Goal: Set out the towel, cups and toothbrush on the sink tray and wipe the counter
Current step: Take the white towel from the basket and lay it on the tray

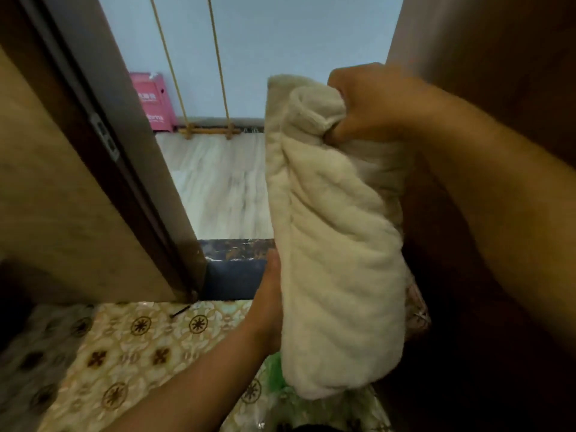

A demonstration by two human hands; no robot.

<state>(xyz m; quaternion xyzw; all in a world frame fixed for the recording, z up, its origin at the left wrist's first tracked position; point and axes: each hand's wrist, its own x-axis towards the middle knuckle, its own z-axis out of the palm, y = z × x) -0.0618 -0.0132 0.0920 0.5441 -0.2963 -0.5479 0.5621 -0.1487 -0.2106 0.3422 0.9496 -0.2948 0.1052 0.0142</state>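
A cream, fluffy towel (pixel 336 244) hangs folded in the air in front of me, in the middle right of the view. My right hand (pixel 371 104) grips its bunched top end in a fist. My left hand (pixel 268 300) presses against the towel's lower left side, with its fingers hidden behind the cloth. No cups, toothbrush, sink tray or counter are in view.
A brown door frame (pixel 124 169) stands at the left and a dark wooden panel (pixel 498 57) at the right. Patterned floor tiles (pixel 131 344) lie below. Beyond a dark threshold (pixel 233 247) are a pale floor, a pink box (pixel 152 101) and a wooden rack's legs.
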